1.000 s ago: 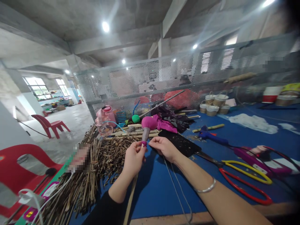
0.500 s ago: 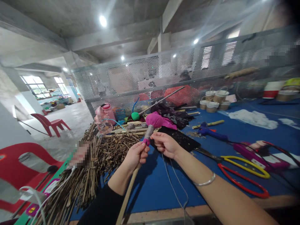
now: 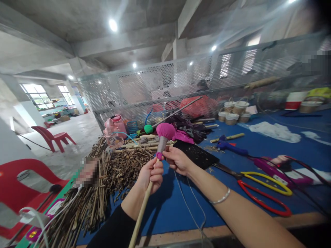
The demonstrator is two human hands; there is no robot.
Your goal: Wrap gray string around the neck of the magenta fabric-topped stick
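Grips stick [image 3: 142, 213] in left hand [image 3: 152, 175] | pinches thread [image 3: 202, 227] in right hand [image 3: 180, 159] beside wrap [image 3: 161, 144] | scissors [image 3: 240, 175] at 4 o'clock

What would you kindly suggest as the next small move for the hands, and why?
Probably the right hand should draw the grey cord snugly around the grey-wrapped neck: its fingers are pinched together beside that neck, the cord hangs slack below them, and the left hand grips the stick just beneath, which should keep it steady.
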